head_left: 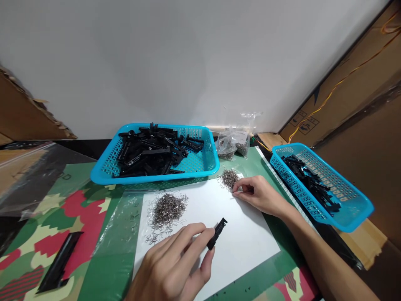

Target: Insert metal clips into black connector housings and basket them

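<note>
Between the thumb and fingers of my left hand point(175, 261) is a small black plastic part point(217, 233), its notched end pointing up and away. It is held over a white sheet of paper point(247, 238). My right hand point(257, 193) reaches to the edge of a small pile of bent metal wire pieces point(229, 178), thumb and forefinger pinched together. Whatever sits between those fingertips is too small to make out. A larger pile of similar thin wire pieces point(169, 209) lies on the paper's left side, beyond my left hand.
A blue basket point(150, 179) full of black plastic parts stands at the back. Another blue basket point(354, 223) with black parts is at the right. Clear plastic bags point(233, 142) lean by the wall. A long black piece point(61, 261) lies on the camouflage-patterned cover at left.
</note>
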{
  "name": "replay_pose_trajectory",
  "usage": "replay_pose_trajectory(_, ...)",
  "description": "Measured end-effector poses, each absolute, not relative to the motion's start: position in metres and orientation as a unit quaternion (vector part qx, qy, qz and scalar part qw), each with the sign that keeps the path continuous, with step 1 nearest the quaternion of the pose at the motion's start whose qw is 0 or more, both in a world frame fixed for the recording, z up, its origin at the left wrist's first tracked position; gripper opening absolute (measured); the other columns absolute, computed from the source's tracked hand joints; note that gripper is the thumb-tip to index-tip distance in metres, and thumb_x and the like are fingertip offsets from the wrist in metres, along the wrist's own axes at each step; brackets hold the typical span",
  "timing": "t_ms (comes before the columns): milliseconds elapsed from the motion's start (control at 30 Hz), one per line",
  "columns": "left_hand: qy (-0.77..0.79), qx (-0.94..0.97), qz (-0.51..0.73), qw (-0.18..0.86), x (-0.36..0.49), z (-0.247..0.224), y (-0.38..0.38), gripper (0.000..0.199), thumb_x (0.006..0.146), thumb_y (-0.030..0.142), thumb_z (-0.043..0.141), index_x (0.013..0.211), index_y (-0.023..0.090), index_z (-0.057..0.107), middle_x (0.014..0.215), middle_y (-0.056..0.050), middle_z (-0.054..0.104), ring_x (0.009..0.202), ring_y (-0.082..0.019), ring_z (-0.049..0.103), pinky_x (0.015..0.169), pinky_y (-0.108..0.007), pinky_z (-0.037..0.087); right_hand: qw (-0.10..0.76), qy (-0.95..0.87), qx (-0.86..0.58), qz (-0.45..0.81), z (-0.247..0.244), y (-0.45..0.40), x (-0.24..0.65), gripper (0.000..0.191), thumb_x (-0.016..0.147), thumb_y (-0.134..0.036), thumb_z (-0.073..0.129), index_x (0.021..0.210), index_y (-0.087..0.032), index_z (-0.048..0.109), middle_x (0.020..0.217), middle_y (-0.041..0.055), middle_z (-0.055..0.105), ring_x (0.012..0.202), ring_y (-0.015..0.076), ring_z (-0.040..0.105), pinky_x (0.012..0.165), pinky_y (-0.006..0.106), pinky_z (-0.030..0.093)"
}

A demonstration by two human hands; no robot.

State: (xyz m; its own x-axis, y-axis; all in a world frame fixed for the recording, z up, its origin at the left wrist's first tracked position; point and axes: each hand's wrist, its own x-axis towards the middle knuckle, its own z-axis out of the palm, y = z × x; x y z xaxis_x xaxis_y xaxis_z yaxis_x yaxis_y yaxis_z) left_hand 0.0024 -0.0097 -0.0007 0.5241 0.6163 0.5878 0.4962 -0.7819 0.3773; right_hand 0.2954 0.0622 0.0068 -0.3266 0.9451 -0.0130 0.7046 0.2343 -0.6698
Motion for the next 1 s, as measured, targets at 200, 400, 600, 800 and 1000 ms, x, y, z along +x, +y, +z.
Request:
replay_pose_trajectory(200,0.336,0.861,0.374,0.077,0.002,-0.001,-0.009,0.029,0.098,0.006,0.061,0.125,0.015,0.066,0.109,-0.006,0.072,0.091,-0.016,0.073,0.078,-0.029,0.052,0.179,-0.755,-0.535,0.334,0.014,0.06,0.293,0.009,0.09,-0.012,0.067,0.092,-0.019,0.073,0.066,-0.0063,0.045,0.061,0.0107,0.041,0.059,0.027,0.03)
replay_pose_trajectory(400,0.358,0.854,0.361,0.111,0.0,0.0,-0.007,0.023,0.104,0.014,0.06,0.126,0.018,0.063,0.108,-0.005,0.072,0.089,-0.016,0.073,0.078,-0.03,0.052,0.222,-0.75,-0.491,0.383,0.019,0.055,0.29,0.006,0.098,-0.022,0.066,0.093,-0.019,0.069,0.082,-0.0022,0.059,0.069,0.0116,0.046,0.062,0.026,0.035)
replay_pose_trajectory(600,0.373,0.853,0.34,0.133,0.002,-0.002,-0.007,0.014,0.107,0.02,0.058,0.119,0.021,0.065,0.093,-0.001,0.072,0.076,-0.016,0.071,0.068,-0.03,0.052,0.272,-0.689,-0.453,0.496,0.021,0.049,0.281,0.005,0.099,-0.023,0.066,0.097,-0.019,0.064,0.082,-0.0035,0.057,0.057,0.0079,0.04,0.052,0.025,0.028)
replay_pose_trajectory(800,0.371,0.861,0.33,0.112,0.003,-0.003,-0.007,0.014,0.107,0.019,0.055,0.116,0.021,0.066,0.085,0.0,0.072,0.071,-0.017,0.073,0.065,-0.03,0.053,0.293,-0.714,-0.419,0.477,0.019,0.045,0.269,0.01,0.097,-0.022,0.07,0.093,-0.017,0.077,0.09,0.0036,0.075,0.071,0.0129,0.06,0.061,0.025,0.042)
replay_pose_trajectory(1000,0.349,0.863,0.345,0.124,0.003,-0.002,-0.007,0.016,0.106,0.016,0.057,0.119,0.019,0.066,0.087,-0.001,0.073,0.071,-0.017,0.073,0.064,-0.03,0.053,0.241,-0.771,-0.409,0.424,0.02,0.041,0.265,0.023,0.1,-0.012,0.06,0.114,-0.021,0.076,0.099,0.0035,0.077,0.085,0.0155,0.068,0.072,0.026,0.05)
